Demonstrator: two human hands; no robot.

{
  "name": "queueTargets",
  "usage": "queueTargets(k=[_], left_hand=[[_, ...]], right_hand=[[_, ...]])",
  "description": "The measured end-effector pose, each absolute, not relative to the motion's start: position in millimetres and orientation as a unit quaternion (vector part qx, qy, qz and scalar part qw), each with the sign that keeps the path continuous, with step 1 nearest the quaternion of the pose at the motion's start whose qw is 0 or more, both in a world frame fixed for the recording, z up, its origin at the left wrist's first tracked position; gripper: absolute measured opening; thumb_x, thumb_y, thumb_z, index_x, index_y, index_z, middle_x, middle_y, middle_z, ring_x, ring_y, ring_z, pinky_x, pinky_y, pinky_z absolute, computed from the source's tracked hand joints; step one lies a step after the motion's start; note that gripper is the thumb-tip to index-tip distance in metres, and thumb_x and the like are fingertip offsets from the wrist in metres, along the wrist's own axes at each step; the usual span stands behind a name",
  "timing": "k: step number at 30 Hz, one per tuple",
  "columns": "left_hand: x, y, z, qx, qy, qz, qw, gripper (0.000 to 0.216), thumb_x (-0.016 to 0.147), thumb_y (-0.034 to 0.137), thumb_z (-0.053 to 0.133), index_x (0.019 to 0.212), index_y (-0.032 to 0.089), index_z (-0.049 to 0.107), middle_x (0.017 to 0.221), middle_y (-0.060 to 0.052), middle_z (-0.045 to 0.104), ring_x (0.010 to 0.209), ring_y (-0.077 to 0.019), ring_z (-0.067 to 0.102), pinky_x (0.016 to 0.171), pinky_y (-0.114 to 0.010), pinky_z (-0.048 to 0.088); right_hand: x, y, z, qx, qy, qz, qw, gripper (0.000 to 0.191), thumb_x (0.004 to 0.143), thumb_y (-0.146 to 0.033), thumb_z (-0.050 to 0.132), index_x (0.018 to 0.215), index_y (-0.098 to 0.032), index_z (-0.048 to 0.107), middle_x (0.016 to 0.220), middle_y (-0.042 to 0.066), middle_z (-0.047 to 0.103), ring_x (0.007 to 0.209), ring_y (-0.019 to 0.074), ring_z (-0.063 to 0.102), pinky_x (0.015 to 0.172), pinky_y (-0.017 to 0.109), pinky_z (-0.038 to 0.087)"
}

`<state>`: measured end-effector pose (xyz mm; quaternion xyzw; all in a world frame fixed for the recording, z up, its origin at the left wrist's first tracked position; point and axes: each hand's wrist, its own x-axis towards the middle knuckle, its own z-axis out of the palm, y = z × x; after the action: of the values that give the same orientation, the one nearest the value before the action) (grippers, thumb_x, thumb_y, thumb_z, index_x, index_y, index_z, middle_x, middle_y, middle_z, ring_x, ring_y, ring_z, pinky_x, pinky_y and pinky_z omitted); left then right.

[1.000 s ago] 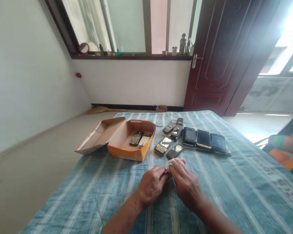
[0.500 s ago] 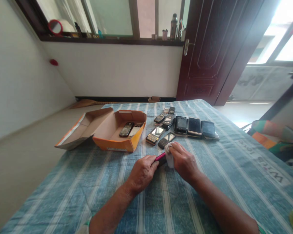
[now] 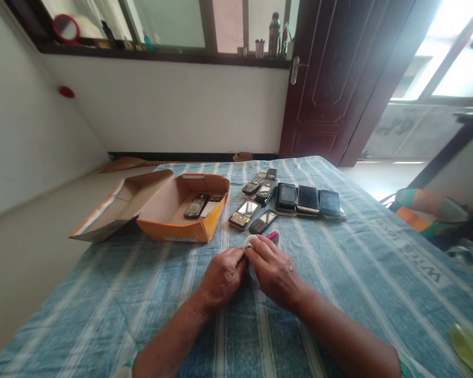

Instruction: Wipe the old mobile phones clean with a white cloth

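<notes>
My left hand (image 3: 223,278) is closed around the near end of a pink-edged phone (image 3: 274,237), most of which is hidden. The phone's pink far end pokes out beyond my right hand (image 3: 278,270). My right fingers press a white cloth (image 3: 251,241) around the phone, right up against my left fingers. Just past my hands lie a dark keypad phone (image 3: 263,222) and a phone with a bright screen (image 3: 245,214). Farther back, more keypad phones (image 3: 254,185) lie in a loose pile.
An open orange cardboard box (image 3: 173,232) stands to the left, with a dark phone (image 3: 196,205) and a pale one inside. Several touchscreen phones (image 3: 308,200) lie in a row at the back right. A striped blue cloth (image 3: 161,310) covers the table. Something yellow-green (image 3: 471,341) lies far right.
My right hand and the white cloth have slid along the phone to my left hand, baring its pink far end. The whole view has shifted slightly.
</notes>
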<state>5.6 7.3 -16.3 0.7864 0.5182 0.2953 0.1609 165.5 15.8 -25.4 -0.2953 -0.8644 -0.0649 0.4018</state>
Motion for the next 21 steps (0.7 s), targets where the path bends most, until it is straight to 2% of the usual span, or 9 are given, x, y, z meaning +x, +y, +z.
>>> queueTargets(k=[5,13,21], left_hand=[[6,6,-15,0.792,0.513,0.295,0.151,0.025,0.091,0.022,0.040,0.071,0.018,0.055,0.071,-0.003,0.060,0.067,-0.0153,0.058,0.063,-0.025,0.047],[8,2,-17,0.796,0.512,0.292,0.139,0.025,0.092,0.023,0.039,0.073,0.018,0.055,0.073,-0.005,0.061,0.068,-0.0158,0.059,0.063,-0.025,0.047],[10,0,-19,0.794,0.531,0.262,0.140,0.022,0.093,0.022,0.043,0.088,0.016,0.063,0.083,-0.007,0.065,0.076,-0.0182,0.061,0.070,-0.028,0.049]], right_hand=[[167,20,-23,-0.304,-0.861,-0.064,0.402,0.032,0.097,-0.013,0.034,0.090,-0.014,0.065,0.093,0.012,0.061,0.098,0.0225,0.053,0.081,0.032,0.051],[167,20,-21,-0.320,-0.869,-0.099,0.365,0.033,0.096,-0.013,0.036,0.075,-0.016,0.061,0.077,0.007,0.056,0.077,0.0192,0.051,0.061,0.029,0.044],[185,36,-26,-0.348,-0.849,-0.140,0.372,0.029,0.094,-0.009,0.039,0.081,-0.017,0.063,0.081,0.008,0.059,0.079,0.0191,0.053,0.060,0.027,0.044]])
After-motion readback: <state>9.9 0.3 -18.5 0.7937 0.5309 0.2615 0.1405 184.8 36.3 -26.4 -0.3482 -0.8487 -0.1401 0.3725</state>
